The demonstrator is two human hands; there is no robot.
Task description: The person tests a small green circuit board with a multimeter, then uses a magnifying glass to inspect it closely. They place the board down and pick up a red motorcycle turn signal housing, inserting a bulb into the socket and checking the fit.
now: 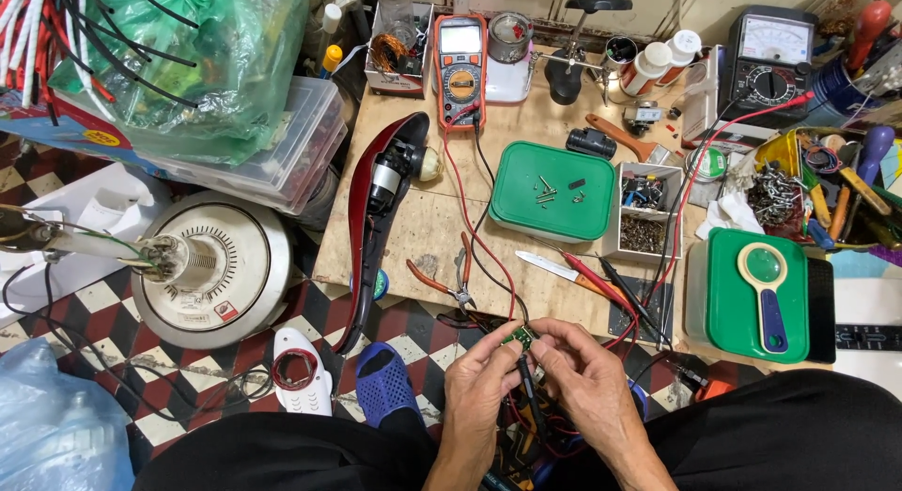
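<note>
My left hand (481, 376) and my right hand (587, 374) meet just below the front edge of the wooden board (423, 209). Both pinch a small green circuit board (519, 337) between their fingertips. Red and black test leads (489, 256) run from an orange multimeter (460, 63) down toward the hands, and a black probe (528, 389) lies between my palms. An opened dark red handheld appliance (381, 204) lies at the board's left edge, its motor showing.
On the board are red-handled pliers (442, 280), a knife (554, 268), a green lid (552, 190) with screws, a parts box (646, 209) and a green container with a magnifier (759, 289). A fan base (221, 265) stands on the checkered floor.
</note>
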